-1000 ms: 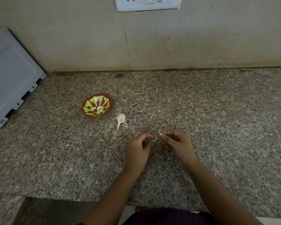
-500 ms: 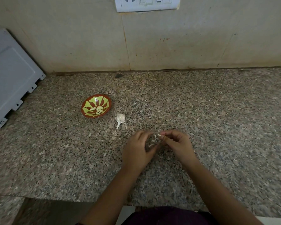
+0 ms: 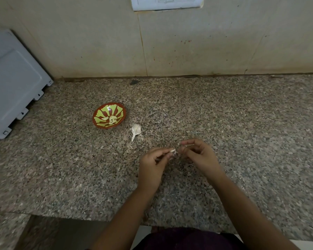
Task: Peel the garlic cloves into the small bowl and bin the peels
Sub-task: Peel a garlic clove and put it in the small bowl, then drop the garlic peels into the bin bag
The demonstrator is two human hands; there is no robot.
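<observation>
The left hand's (image 3: 152,166) narrow grip pinches a pale, tapered clove (image 3: 172,151) above the speckled granite worktop (image 3: 242,123). The right hand's (image 3: 200,156) curled grip meets a papery peel (image 3: 175,154) beside it, but whether it holds the peel is unclear. The hands, pressed together earlier, now sit slightly apart; peeled cloves (image 3: 113,119) lie in the glossy round bowl (image 3: 101,112), a white garlic head (image 3: 136,129) just beside it.

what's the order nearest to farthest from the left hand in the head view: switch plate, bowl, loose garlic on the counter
1. The garlic, on the counter just beyond the left hand, slightly to its left.
2. The bowl, farther back and left.
3. The switch plate, high on the wall at the back.
</observation>
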